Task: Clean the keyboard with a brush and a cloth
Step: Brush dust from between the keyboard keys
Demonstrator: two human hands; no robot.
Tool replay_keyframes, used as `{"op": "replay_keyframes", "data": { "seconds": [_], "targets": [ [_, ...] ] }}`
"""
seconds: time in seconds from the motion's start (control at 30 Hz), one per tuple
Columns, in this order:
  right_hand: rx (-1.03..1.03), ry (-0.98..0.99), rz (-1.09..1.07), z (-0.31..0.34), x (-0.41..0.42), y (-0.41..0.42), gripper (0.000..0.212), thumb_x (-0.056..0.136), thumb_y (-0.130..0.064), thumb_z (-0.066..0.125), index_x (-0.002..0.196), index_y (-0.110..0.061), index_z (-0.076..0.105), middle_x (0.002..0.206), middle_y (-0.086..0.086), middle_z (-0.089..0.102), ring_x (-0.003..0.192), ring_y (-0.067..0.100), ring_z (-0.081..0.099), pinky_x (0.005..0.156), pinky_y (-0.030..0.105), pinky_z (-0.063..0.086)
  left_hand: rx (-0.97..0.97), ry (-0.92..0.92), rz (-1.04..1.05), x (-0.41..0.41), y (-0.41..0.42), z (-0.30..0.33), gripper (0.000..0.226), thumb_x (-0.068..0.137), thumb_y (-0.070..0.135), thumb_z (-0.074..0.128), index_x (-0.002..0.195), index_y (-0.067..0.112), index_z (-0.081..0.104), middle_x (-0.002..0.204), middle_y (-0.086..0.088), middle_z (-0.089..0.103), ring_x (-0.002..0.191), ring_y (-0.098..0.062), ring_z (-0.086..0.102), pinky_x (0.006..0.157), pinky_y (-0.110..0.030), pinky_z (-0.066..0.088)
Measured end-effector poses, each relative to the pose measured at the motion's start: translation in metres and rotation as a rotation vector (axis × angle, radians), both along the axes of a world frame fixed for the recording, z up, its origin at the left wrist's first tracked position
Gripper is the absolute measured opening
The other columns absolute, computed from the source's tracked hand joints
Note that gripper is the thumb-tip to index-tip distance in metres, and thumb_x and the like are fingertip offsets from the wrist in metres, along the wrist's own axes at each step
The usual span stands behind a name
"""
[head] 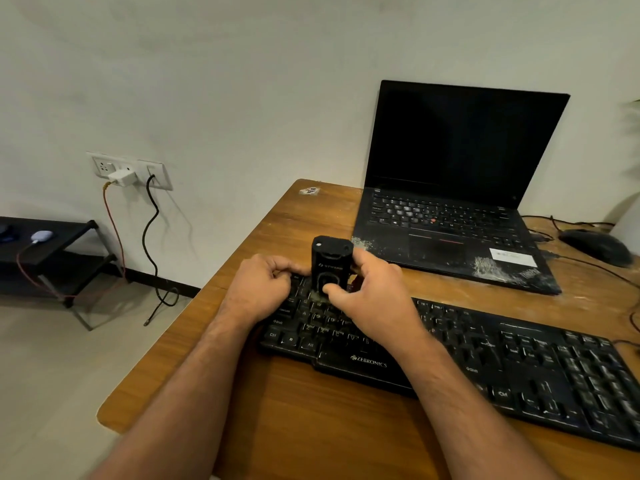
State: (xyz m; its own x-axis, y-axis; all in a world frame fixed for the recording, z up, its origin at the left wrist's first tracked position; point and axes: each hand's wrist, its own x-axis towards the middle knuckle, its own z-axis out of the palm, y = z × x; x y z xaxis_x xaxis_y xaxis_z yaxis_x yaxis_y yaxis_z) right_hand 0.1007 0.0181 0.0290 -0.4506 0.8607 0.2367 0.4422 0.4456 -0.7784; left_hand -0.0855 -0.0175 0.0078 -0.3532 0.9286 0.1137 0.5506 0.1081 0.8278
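A black Zebronics keyboard [485,362] lies across the wooden desk [311,427], its keys dusty. My right hand [374,299] grips a small black brush tool [330,263] that stands upright on the keyboard's upper left keys, thumb across its front. My left hand [261,285] rests at the keyboard's top left corner with fingers curled; what it holds, if anything, is hidden. No cloth is in view.
An open black laptop [450,188] with a dusty palm rest stands behind the keyboard. A black mouse [595,245] and cables lie at the right. A small sticker [309,191] sits near the desk's far corner. A low black shelf [52,258] and wall sockets [128,169] are at left.
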Motion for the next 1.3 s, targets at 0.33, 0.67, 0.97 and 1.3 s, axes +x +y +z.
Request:
{"op": "replay_keyframes", "data": {
  "seconds": [0.33,0.67,0.97,1.3],
  "targets": [
    [0.002,-0.032,-0.004,0.003,-0.002,0.002,0.033,0.087,-0.019,0.072,0.118,-0.028,0.064,0.08,-0.016,0.062,0.055,-0.004,0.058,0.049,0.01,0.044,0.026,-0.01,-0.002,0.0,0.0,-0.002,0.04,0.092,0.008,0.058,0.074,0.041,0.073,0.079,0.021,0.072,0.074,0.005,0.068,0.075,-0.02,0.054],
    [-0.006,0.056,-0.02,0.002,0.006,0.012,0.046,0.084,-0.019,0.074,0.122,-0.034,0.053,0.087,-0.013,0.067,0.062,-0.002,0.062,0.052,0.017,0.051,0.006,0.017,-0.045,0.0,0.0,-0.003,0.028,0.09,0.013,0.063,0.084,0.035,0.078,0.083,0.02,0.074,0.075,-0.003,0.068,0.065,-0.014,0.052],
    [0.004,0.065,-0.041,-0.001,0.01,0.016,0.04,0.085,-0.019,0.074,0.121,-0.03,0.061,0.094,-0.015,0.067,0.064,-0.005,0.062,0.052,0.009,0.047,0.015,0.06,-0.068,0.0,0.005,-0.007,0.024,0.09,0.014,0.065,0.088,0.034,0.078,0.085,0.016,0.076,0.076,-0.022,0.071,0.067,-0.025,0.057],
    [-0.094,0.195,-0.008,-0.001,0.018,0.024,0.045,0.079,-0.008,0.079,0.115,-0.033,0.066,0.098,-0.014,0.073,0.082,0.004,0.071,0.073,0.02,0.058,0.03,0.072,-0.065,-0.001,0.006,-0.011,0.021,0.091,0.017,0.065,0.088,0.033,0.078,0.086,0.01,0.076,0.08,-0.016,0.071,0.068,-0.024,0.055]
  ]
}}
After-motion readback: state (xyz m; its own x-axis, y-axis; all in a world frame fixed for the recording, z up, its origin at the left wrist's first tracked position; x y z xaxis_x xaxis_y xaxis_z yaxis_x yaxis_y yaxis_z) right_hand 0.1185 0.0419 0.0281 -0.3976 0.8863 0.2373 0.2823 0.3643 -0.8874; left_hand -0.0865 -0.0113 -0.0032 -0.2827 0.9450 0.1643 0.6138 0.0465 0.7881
